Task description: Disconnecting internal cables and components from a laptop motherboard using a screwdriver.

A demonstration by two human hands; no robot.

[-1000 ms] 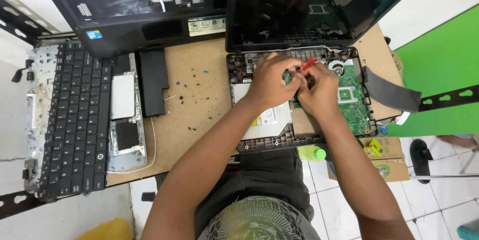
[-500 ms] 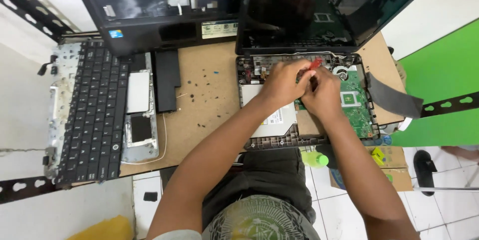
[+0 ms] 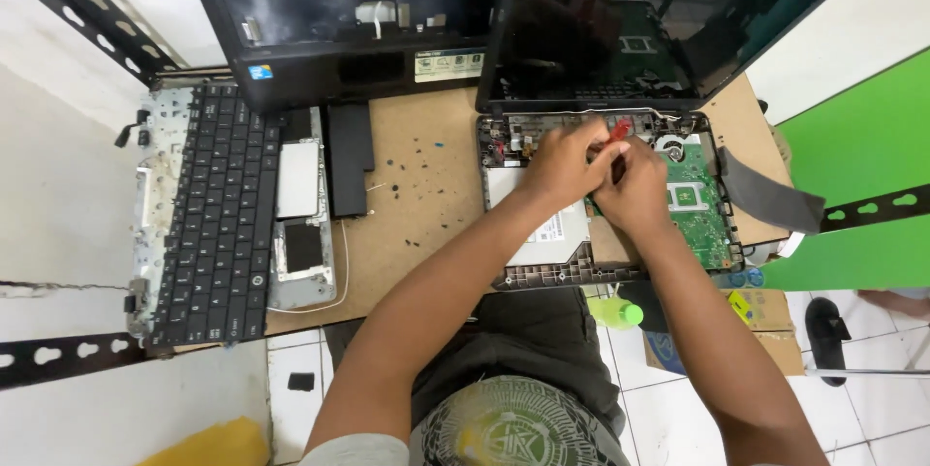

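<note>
Head view. Your left hand (image 3: 562,161) and right hand (image 3: 635,185) sit close together over the opened laptop base (image 3: 542,267), which lies on the right half of the bench (image 3: 426,195), just below its own raised dark screen (image 3: 639,35). A red-handled tool (image 3: 616,130), likely a small screwdriver, shows between the hands. The left hand's fingers are curled around its handle; the right hand is closed near the tip, but you cannot tell from here whether it grips the tool or only steadies it.

Risks, as judged:
- The tip works right beside the green circuit board (image 3: 702,209). A slip could scratch traces or knock a small part loose.
- Small dark screws (image 3: 423,151) lie scattered loose on the bench. A sleeve or forearm could sweep them off the edge.
- The grey flat strip (image 3: 770,197) hangs off the right of the base. A snag from the wrist could strain it.

Condition of the base: top cover off, silver drive (image 3: 552,233) exposed at left, green board at right, fan (image 3: 670,146) near the hinge. The removed keyboard deck (image 3: 218,214) lies well apart on the left side of the bench, beside a second black shell (image 3: 339,20).
</note>
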